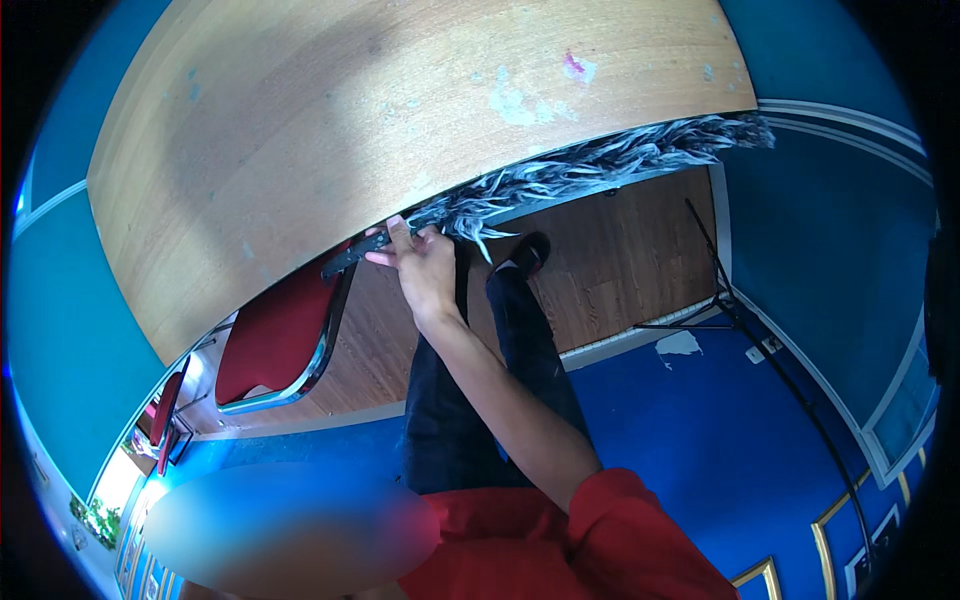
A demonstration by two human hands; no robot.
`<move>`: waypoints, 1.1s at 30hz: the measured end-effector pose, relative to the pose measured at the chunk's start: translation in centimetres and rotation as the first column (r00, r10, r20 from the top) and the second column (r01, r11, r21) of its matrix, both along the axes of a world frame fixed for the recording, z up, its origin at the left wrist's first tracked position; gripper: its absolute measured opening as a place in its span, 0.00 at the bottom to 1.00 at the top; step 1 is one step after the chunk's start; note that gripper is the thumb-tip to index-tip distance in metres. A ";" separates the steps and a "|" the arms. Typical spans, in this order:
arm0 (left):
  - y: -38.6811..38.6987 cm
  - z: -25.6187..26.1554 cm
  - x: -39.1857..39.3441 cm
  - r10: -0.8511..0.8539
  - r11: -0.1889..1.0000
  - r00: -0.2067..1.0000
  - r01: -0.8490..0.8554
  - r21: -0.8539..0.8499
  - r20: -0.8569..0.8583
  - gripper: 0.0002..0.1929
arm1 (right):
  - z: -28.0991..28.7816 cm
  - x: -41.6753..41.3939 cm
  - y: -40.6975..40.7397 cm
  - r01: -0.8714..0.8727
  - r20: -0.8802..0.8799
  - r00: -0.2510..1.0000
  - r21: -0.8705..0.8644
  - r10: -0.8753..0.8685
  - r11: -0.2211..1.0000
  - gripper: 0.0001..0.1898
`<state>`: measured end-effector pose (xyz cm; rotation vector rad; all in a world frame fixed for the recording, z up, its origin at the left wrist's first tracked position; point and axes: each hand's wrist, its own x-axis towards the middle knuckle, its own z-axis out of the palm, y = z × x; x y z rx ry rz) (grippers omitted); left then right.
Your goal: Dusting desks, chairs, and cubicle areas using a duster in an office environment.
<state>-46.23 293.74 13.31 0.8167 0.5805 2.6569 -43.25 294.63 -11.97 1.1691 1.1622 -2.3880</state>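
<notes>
My right hand point(429, 274) grips the black handle point(351, 256) of a long fluffy duster, close to where the fibres begin. The grey-and-white duster head point(592, 165) stretches off to the right along the near edge of a wooden table point(450, 97). Part of it is hidden by the tabletop, and I cannot tell whether it touches the underside. Pale paint-like marks and a pink spot stain the table's surface. My left hand is out of view.
A red padded chair point(277, 337) with a metal frame stands partly under the table at left. On the right is a thin black stand point(795, 375) with spread legs. A wall socket point(763, 349) and gold picture frames point(825, 540) are on the blue walls. My legs are below the table edge.
</notes>
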 end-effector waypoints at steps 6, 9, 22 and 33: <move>0.3 -0.6 -0.5 -0.057 0.996 0.998 0.056 -0.068 -0.013 0.18 | 0.5 0.7 1.9 0.090 -0.051 0.995 0.008 -0.090 0.996 0.13; 0.5 -1.0 -0.9 -0.111 0.987 0.993 0.107 -0.119 -0.028 0.14 | -0.2 0.7 1.3 0.032 -0.045 0.998 -0.041 -0.034 0.999 0.14; 4.0 -7.4 0.2 0.273 0.241 0.959 -0.146 -0.960 -0.078 0.07 | 0.4 6.4 1.9 0.047 -0.032 0.998 0.003 -0.047 0.999 0.10; 6.8 -16.2 -2.1 -0.348 -0.120 0.877 -0.391 -0.912 -0.331 0.13 | 2.5 6.3 5.0 -0.070 0.033 0.997 0.368 0.063 0.927 0.12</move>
